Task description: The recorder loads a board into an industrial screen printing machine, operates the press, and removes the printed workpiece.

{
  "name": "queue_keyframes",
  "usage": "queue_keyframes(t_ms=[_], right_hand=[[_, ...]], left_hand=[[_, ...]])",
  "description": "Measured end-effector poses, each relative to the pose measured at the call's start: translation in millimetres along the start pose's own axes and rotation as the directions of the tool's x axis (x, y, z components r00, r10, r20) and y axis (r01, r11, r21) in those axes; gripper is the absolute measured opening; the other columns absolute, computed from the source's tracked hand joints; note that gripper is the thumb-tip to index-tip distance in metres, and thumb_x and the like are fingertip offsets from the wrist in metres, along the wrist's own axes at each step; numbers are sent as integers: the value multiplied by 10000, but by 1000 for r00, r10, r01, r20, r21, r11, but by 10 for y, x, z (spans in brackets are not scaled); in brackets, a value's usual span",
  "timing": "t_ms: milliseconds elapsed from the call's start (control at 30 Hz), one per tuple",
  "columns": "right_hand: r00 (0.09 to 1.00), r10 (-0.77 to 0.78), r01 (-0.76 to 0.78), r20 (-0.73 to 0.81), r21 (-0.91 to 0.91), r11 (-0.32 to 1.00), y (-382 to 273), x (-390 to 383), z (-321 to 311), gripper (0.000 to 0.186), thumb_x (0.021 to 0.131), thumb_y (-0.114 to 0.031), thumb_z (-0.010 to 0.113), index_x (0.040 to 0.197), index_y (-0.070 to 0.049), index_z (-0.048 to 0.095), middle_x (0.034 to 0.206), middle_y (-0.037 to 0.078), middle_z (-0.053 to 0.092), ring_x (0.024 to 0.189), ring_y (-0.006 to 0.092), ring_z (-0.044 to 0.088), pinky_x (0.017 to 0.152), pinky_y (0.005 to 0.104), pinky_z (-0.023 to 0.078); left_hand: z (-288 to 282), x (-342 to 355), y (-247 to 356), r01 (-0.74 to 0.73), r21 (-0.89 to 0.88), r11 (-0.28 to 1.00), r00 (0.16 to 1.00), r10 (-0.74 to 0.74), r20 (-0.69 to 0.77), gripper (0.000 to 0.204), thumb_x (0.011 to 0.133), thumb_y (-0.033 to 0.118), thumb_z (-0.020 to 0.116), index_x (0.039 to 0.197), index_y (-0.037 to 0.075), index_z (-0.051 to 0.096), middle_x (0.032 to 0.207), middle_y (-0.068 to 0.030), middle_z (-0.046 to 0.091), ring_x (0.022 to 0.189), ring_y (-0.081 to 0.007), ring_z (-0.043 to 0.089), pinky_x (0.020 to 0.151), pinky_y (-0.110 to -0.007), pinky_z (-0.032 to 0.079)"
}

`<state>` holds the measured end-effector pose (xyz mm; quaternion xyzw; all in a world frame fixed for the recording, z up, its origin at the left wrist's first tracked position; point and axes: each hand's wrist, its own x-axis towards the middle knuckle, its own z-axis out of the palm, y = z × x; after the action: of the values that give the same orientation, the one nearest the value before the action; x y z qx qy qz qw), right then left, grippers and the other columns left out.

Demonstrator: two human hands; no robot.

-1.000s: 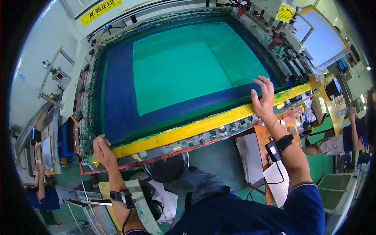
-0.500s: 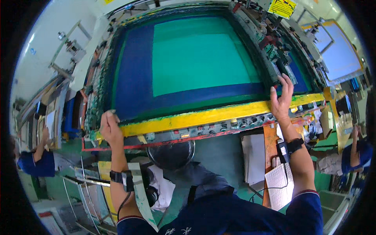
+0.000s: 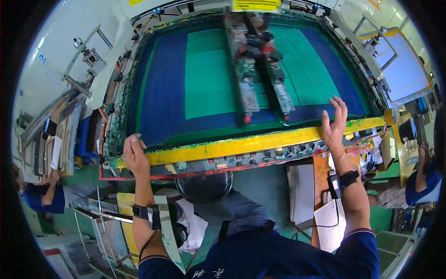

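Head view, looking down from where I steer the rig: both hands rest on the yellow front rail [image 3: 260, 142] of a large screen-printing frame [image 3: 162, 97]. My left hand [image 3: 134, 156] curls over the rail's left end, fingers folded onto its top edge. My right hand [image 3: 335, 124] lies flat near the right end, fingers spread and pointing up toward the mesh. Inside the frame a blue border surrounds a green panel [image 3: 209, 79], and a squeegee carriage [image 3: 258, 65] smeared with ink reaches down the middle toward the rail. Below the rail runs a control strip [image 3: 251, 158] with small buttons. A black wristband [image 3: 147, 215] sits on my left forearm, and another [image 3: 343, 180] on my right.
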<state>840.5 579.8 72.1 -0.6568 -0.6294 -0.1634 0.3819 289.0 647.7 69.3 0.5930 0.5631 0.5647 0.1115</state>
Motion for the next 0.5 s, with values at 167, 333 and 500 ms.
queue_keyframes(t_ms=[167,333,500], right_hand=[[1000,-5,5,-14,31,1000,-47,27,-7,361,880,-139,597,1218,-21,553,1312,195,491,1237,388,441,1066,459,333],[1000,3,-3,5,44,999,-28,20,12,356,878,-127,597,1213,-14,554,1309,192,495,1238,382,443,1068,458,331],[1000,-1,1,9,36,999,-37,8,42,334,882,-115,594,1202,-23,565,1302,184,501,1230,368,453,1059,449,342]], left_hand=[[-66,-16,-52,187,1,982,982,-187,16,243,1007,144,456,975,-35,617,778,-63,584,705,-128,537,630,-262,422],[-23,18,-146,-168,105,980,980,178,-94,212,989,87,470,1153,-24,546,1172,-136,504,1060,-219,514,875,-308,430],[-39,25,-124,-139,92,986,983,148,-109,306,976,61,480,1271,-17,457,1354,-162,389,1194,-276,458,974,-357,404]])
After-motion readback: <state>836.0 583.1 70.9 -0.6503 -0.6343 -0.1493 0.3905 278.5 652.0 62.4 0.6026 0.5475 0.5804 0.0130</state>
